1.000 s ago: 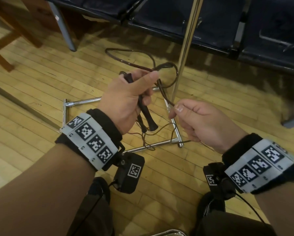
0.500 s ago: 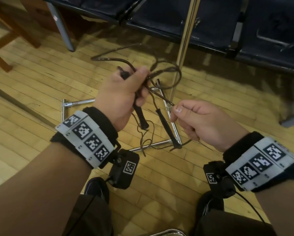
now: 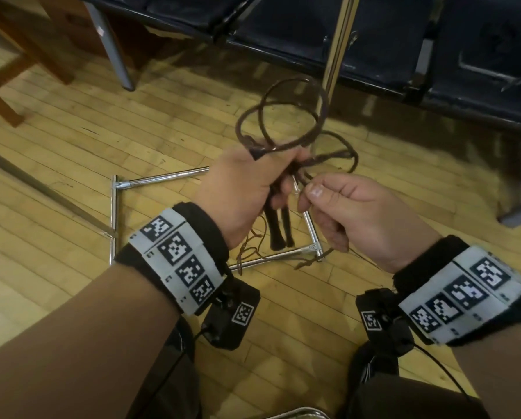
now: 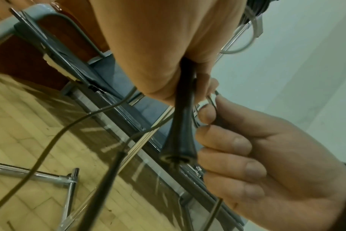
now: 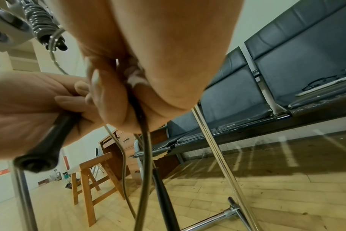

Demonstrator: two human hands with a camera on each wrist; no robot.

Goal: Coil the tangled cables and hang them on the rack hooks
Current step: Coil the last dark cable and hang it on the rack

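Cable (image 3: 283, 116): thin, brown and braided-looking, it rose from the left fist in several loose round loops standing roughly upright above the knuckles; slack strands trailed down to the floor.
Handles (image 3: 279, 228): two black, flared, rubbery-looking grips hung side by side below the fist, long axes near vertical, wide ends pointing down.
Left hand (image 3: 244, 189): fingers curled tight around the gathered loops and both handles, held in the air over the rack base.
Right hand (image 3: 356, 213): just beside the left, thumb and forefinger pinched on one strand of the cable, the other fingers curled in.
Rack (image 3: 337, 49): shiny chrome tubing; a slim upright pole rose behind the loops from a rectangular base on the floor.
Floor (image 3: 72, 152): pale wooden strips.
Bench (image 3: 374, 31): dark padded seats on a metal frame behind.
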